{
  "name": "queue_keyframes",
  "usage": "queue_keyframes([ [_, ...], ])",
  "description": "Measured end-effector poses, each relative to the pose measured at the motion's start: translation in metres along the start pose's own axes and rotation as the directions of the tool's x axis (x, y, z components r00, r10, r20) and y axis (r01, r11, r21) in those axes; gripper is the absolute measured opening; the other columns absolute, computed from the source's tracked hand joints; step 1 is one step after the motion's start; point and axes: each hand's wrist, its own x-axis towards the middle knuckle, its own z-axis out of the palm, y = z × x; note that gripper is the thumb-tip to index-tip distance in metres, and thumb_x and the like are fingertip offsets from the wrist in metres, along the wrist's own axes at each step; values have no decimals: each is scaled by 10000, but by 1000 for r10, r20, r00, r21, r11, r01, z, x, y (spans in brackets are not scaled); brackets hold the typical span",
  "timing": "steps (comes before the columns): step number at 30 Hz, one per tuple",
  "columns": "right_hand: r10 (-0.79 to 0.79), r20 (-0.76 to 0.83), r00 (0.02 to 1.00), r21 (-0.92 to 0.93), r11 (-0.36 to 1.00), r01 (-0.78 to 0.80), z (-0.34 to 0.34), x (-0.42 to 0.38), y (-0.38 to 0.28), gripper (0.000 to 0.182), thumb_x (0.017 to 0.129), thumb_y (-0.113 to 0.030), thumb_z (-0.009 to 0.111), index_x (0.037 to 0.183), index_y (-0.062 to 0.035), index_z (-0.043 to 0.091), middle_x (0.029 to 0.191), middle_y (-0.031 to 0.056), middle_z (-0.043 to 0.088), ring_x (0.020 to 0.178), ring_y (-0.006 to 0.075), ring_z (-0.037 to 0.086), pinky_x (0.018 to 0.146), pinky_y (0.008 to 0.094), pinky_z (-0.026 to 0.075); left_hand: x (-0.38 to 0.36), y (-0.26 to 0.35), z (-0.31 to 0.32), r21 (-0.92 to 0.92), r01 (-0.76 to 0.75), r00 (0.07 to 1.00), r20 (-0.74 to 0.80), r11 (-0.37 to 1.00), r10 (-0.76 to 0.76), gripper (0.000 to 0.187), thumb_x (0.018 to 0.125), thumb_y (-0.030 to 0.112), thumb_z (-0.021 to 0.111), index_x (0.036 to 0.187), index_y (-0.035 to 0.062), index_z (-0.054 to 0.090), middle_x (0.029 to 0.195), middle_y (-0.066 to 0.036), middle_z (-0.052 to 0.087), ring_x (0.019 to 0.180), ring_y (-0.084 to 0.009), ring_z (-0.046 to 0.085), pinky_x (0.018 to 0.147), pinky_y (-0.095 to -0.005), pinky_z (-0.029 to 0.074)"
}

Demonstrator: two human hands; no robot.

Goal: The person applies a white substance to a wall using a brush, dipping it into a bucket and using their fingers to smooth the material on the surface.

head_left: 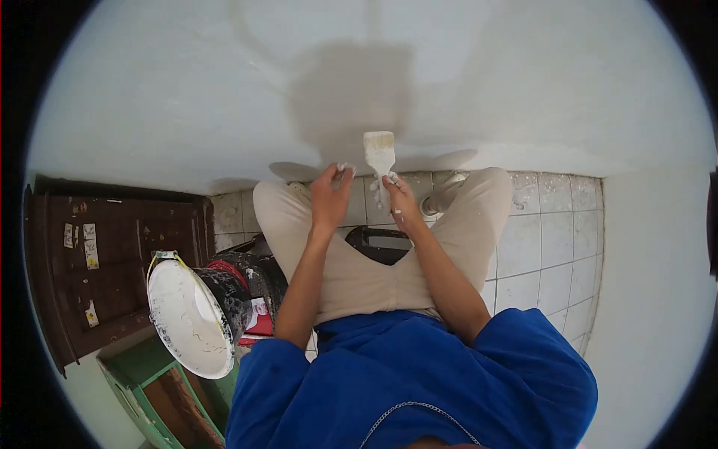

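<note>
My right hand (396, 198) is closed round the handle of a paint brush (380, 153), which is held upright with its pale bristles toward the white wall (523, 82). White paint smears cover the brush and my fingers. My left hand (333, 196) is raised to the left of the brush, apart from it, with its fingers bent and white stuff at the fingertips; whether they hold anything is too small to tell.
At the left stands a paint bucket (191, 322), white inside and splattered black outside. Behind it are a dark wooden door (112, 258) and a green wooden frame (142, 404). Pale floor tiles (520, 247) run along the wall. A black seat (381, 241) shows between the legs.
</note>
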Motion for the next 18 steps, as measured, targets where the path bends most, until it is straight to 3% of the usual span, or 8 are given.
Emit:
queue_keyframes([
  [3,85,-72,994,-116,989,-93,-17,6,-2,203,922,-227,529,1041,-67,571,795,-18,554,649,85,495,567,245,401,30,-54,28,-143,141,963,248,980,-102,265,874,199,596,875,-64,570,791,-163,640,726,-218,601,704,-322,451],
  [6,87,-211,974,-20,995,-93,-14,9,-1,244,886,-266,557,1018,-61,573,746,-22,529,597,90,462,546,241,381,36,-95,41,-66,224,938,285,972,-197,271,857,212,599,839,-53,542,778,-166,629,694,-248,593,677,-340,451],
  [9,78,-307,948,-135,983,-125,-25,26,16,238,870,-265,543,977,-55,579,707,-13,525,542,94,451,514,244,371,35,-98,55,156,212,955,177,965,-239,258,851,212,585,839,-43,544,777,-177,627,700,-286,602,664,-356,456],
  [12,101,-325,941,-208,962,-175,-29,32,21,215,869,-252,525,924,-53,584,666,-7,512,506,101,448,487,253,363,28,-83,67,41,163,951,259,986,-168,248,848,210,587,845,-36,557,780,-184,631,717,-308,613,673,-372,468],
  [15,81,-287,954,-195,970,-142,-34,38,25,204,873,-245,511,891,-55,584,651,-3,509,503,103,464,467,269,364,16,-77,70,96,-16,932,361,995,-20,252,845,217,596,858,-33,568,786,-190,636,728,-325,621,687,-381,478],
  [18,52,-311,949,-191,975,-116,-34,45,28,184,875,-234,519,872,-61,582,643,-9,509,509,97,476,460,272,363,14,-72,66,121,-14,907,420,993,-38,243,840,215,605,863,-24,573,789,-186,637,720,-326,620,692,-383,483],
])
